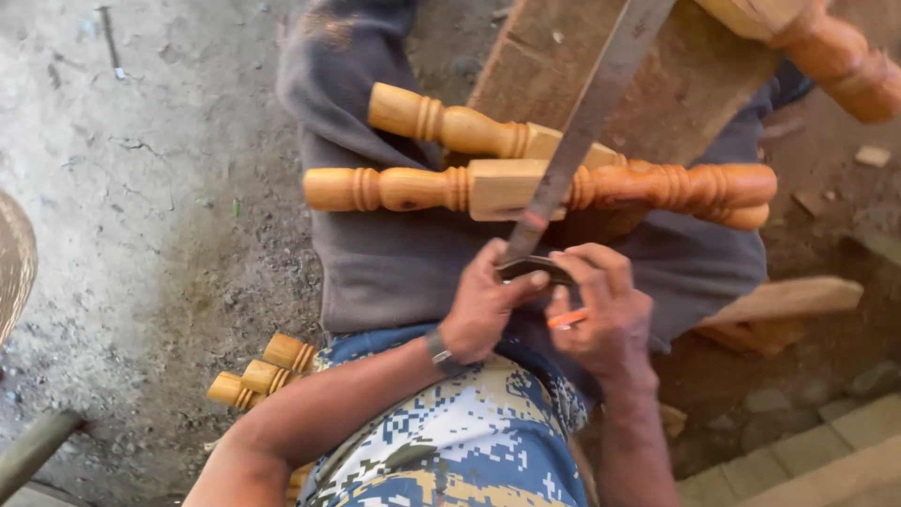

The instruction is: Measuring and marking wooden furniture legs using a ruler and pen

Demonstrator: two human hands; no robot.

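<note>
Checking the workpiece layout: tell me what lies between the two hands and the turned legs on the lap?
In the head view, a flat metal ruler runs from both hands across the turned wooden legs.

hands: left hand (483, 305) and right hand (605, 314) close together at 6 o'clock
12 o'clock: blocked by two spindles (526, 183) and steel rule (582, 122)
9 o'clock: bare floor (141, 188), open
7 o'clock: spindle ends (258, 371) stacked

Soft, even daylight throughout, perhaps from open shade; no hard shadows or glare. Warm tint at right, over the turned wooden legs (540, 186). Slight motion blur on hands and frame edges; concrete floor (141, 188) grainy.
</note>
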